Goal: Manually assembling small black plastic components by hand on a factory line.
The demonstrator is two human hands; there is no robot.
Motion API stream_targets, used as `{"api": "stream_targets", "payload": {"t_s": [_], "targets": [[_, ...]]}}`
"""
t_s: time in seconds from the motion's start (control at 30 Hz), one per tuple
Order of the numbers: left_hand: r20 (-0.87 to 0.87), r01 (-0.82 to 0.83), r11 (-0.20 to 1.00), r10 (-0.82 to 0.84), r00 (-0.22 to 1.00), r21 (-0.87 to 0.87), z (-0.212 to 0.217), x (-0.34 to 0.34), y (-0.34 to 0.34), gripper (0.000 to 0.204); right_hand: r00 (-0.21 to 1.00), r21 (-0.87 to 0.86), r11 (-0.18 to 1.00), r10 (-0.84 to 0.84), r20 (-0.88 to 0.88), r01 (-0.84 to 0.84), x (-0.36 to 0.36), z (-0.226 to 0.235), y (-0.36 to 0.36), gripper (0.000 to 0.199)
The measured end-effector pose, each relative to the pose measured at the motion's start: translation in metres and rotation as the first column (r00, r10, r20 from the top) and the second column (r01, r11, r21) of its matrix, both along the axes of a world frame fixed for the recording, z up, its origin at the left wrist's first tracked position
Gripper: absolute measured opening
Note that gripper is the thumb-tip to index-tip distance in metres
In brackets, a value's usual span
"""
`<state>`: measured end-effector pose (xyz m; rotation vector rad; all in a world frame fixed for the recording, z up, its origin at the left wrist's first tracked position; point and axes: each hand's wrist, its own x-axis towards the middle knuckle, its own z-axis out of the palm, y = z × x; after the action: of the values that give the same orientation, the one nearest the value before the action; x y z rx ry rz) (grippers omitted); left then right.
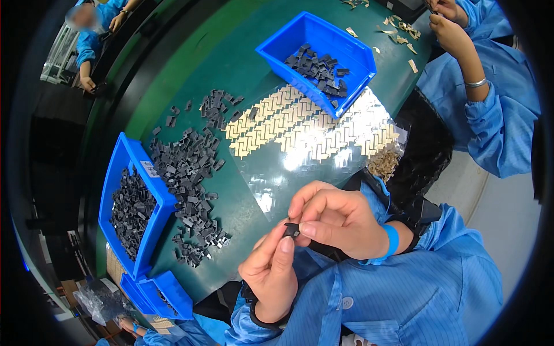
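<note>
Between the fingertips of both hands is a small black plastic part (292, 230), held up in front of my body. My left hand (271, 274) pinches it from below with thumb and fingers. From the other side, my right hand (346, 224) has its thumb and index finger closed on it. Just beyond the hands lies a clear sheet (254, 179) bearing rows of pale yellow, angular adhesive pieces (329, 135). To the left a heap of small dark grey plastic parts (187, 167) spreads over the green table. Finer detail of the held part is covered by my fingers.
A blue bin (283, 63) with dark parts overlaps the sheet's far edge. Another full blue bin (163, 193) stands left, with smaller blue bins (167, 297) nearer. Peeled scraps (384, 164) lie beside a black bag (424, 147). Co-workers in blue sit at right, far left and lower left.
</note>
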<state>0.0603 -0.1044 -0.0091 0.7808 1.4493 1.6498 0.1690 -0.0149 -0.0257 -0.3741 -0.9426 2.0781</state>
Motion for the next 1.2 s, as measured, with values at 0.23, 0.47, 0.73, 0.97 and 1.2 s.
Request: {"api": "stream_targets", "payload": {"t_s": [0.23,0.47,0.73,0.97,1.2], "targets": [[0.141,-0.014,0.999,0.007,0.990,0.050,-0.0026,-0.0032,-0.0020,0.024,0.998,-0.025,1.000,-0.007,-0.059,0.006,-0.0040,-0.0047,-0.0023,0.003],[0.172,-0.013,0.998,0.004,0.985,0.054,-0.0019,0.0015,0.0008,0.029,1.000,-0.075,0.997,-0.018,-0.006,0.017,-0.0046,-0.0012,-0.0035,0.002],[0.211,-0.015,0.999,0.007,0.978,0.036,-0.0018,0.0017,0.0029,0.029,0.998,-0.032,0.999,-0.035,0.043,0.037,-0.0050,-0.0004,-0.0007,0.004],[0.213,-0.022,0.999,0.013,0.977,0.040,0.0007,0.0032,0.0050,0.030,0.998,-0.042,0.998,-0.048,0.047,0.050,-0.0055,0.0012,-0.0003,0.005],[0.244,-0.027,0.998,0.013,0.970,0.053,0.0011,0.0033,0.0054,0.030,0.998,-0.005,0.999,-0.043,0.046,0.043,-0.0062,-0.0018,0.0006,0.004]]}}
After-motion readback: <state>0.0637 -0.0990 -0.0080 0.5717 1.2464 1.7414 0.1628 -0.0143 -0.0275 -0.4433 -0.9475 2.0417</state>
